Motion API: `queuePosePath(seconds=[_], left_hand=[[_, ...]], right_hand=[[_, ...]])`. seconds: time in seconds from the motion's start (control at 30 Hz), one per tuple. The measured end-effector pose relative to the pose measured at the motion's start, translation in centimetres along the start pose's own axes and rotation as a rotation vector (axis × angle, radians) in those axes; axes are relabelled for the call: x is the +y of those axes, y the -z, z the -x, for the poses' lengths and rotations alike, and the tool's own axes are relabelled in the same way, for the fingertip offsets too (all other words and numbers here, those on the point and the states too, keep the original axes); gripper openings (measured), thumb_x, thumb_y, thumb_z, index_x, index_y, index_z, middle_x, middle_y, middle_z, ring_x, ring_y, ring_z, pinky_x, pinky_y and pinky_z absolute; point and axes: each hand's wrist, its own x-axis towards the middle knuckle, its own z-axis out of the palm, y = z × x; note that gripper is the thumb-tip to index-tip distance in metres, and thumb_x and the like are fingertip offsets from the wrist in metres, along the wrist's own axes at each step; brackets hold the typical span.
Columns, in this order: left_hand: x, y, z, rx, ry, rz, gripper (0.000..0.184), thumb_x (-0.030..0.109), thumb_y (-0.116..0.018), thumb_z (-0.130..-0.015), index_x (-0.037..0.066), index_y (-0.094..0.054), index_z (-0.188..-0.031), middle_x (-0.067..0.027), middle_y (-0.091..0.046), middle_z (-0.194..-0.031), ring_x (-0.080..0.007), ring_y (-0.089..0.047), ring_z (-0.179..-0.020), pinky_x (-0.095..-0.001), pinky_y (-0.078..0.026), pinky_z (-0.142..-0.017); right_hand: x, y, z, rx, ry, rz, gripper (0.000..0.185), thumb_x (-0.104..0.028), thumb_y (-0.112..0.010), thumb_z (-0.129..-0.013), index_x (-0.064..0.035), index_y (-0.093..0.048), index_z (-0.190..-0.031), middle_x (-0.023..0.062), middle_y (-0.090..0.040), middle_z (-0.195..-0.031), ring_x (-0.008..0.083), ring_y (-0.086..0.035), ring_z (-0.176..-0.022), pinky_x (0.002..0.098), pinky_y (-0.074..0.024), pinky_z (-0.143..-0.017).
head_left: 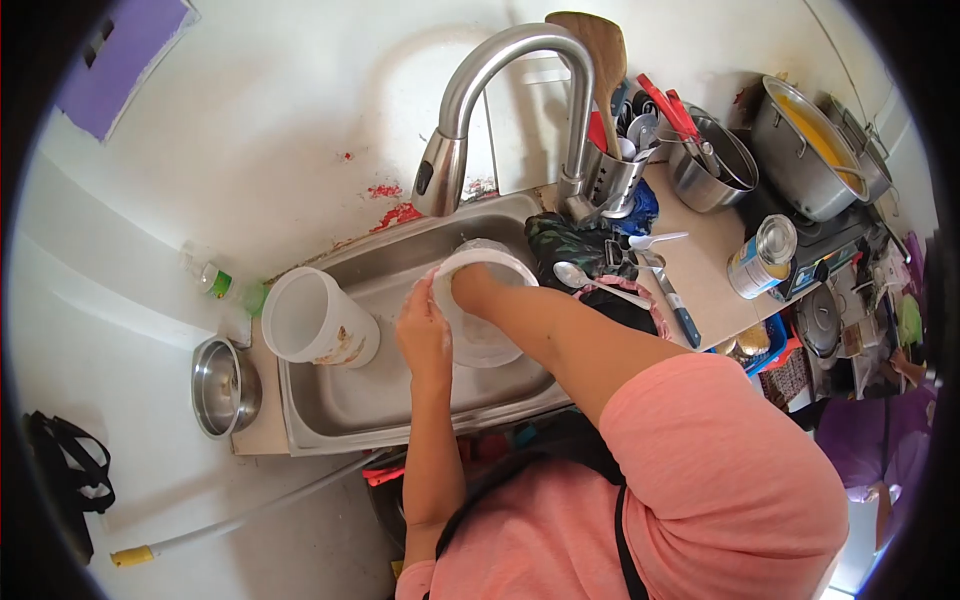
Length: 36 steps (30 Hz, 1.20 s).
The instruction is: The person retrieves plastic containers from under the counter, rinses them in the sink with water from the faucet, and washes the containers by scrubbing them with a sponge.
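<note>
at metal sink, round translucent tub, left hand against it

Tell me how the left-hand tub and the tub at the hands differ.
The left tub is untouched; the handled tub has the left hand at its rim and the right hand reaching inside.
The left tub shows brownish marks on its side; the handled tub shows none on its visible wall.
Both are whitish, round and open-topped.
</note>
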Motion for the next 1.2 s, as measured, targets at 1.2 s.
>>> queuePosePath(seconds=[1.2], left_hand=[[1.1,-0.9,-5.0,-0.353,0.081,-0.165,0.055,0.003,-0.042,-0.08,0.017,-0.039,-0.132,-0.0276,-0.057,-0.099,-0.0413,-0.058,-0.083,-0.0488,-0.044,-0.072]], right_hand=[[1.1,-0.7,-3.9,-0.083,-0.149,-0.037,0.038,-0.029,-0.057,-0.079,-0.0114,-0.061,-0.112,0.0139,-0.06,-0.114,0.0298,-0.058,-0.103,0.039,-0.0377,-0.091]])
